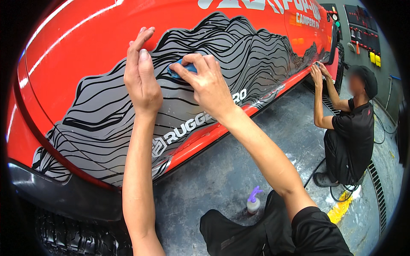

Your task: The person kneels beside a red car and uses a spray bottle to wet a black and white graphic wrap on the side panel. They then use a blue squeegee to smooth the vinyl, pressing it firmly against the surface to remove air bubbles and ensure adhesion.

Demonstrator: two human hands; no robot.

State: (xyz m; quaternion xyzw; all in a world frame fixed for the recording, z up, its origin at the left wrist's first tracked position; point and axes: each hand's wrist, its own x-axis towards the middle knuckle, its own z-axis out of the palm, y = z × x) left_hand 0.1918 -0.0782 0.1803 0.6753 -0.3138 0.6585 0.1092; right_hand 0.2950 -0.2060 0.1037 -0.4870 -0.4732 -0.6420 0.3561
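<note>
A red vehicle's side (102, 47) fills the view ahead, with a grey decal (252, 55) of black wavy lines on it. In my right hand (209, 83) is a small soft blue lump (177, 70), pinched between thumb and fingers against the decal; whether it is clay or folded cloth I cannot make out. My left hand (143, 83) is raised just left of it, fingers stretched upward and holding nothing. From this view I cannot tell whether the left hand touches the panel. Small pale specks dot the decal.
A spray bottle (253, 202) with a purple trigger stands on the grey floor near my knees. At right, a co-worker (352, 123) squats with both hands at the vehicle's lower side. Behind are a hose (316, 170), a floor drain (378, 192) and a tool board (363, 25).
</note>
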